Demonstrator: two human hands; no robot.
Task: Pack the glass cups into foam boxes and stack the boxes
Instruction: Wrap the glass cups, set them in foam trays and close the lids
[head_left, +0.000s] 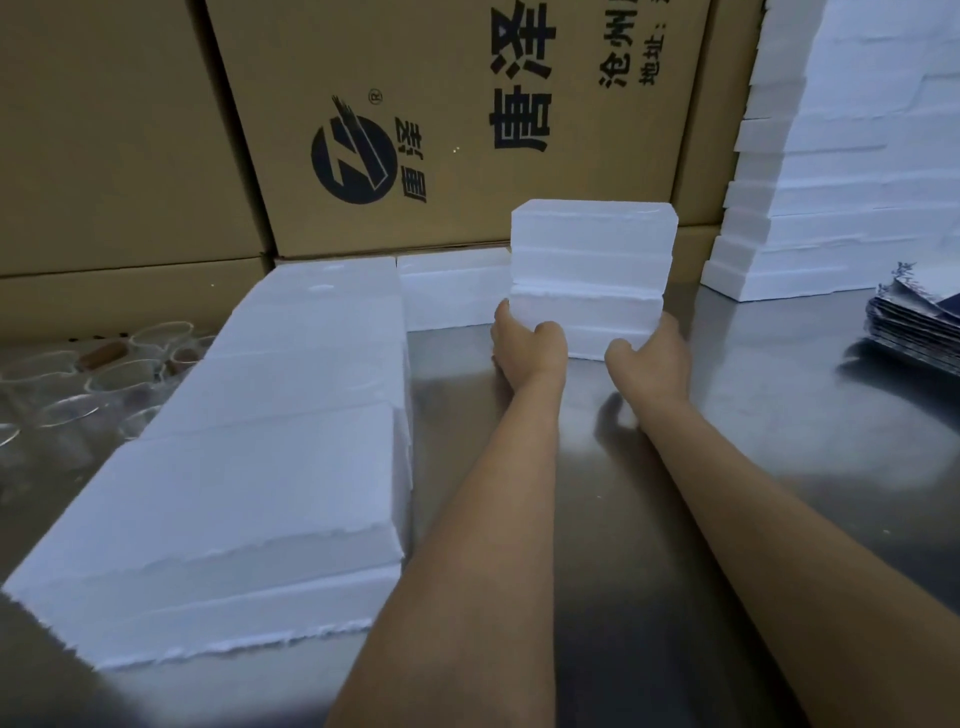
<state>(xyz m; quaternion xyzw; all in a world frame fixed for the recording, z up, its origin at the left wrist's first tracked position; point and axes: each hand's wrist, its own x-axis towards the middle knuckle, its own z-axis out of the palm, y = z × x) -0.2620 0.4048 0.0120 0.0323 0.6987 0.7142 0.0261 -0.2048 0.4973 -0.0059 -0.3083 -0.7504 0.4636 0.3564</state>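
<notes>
Two closed white foam boxes (592, 270) stand stacked one on the other on the steel table, in the middle of the head view. My left hand (527, 348) grips the lower box at its left end, and my right hand (647, 356) grips it at its right end. A row of closed foam boxes (270, 441) runs along the left, from the front edge toward the back. Another foam box (452, 291) sits behind it, left of the stack. Several clear glass cups (98, 384) stand at the far left of the table.
Big brown cardboard cartons (415, 119) form a wall at the back. A tall pile of foam box halves (841, 156) rises at the back right. A stack of flat dark printed packets (919, 322) lies at the right edge. Bare steel table (779, 415) shows between my arms and those packets.
</notes>
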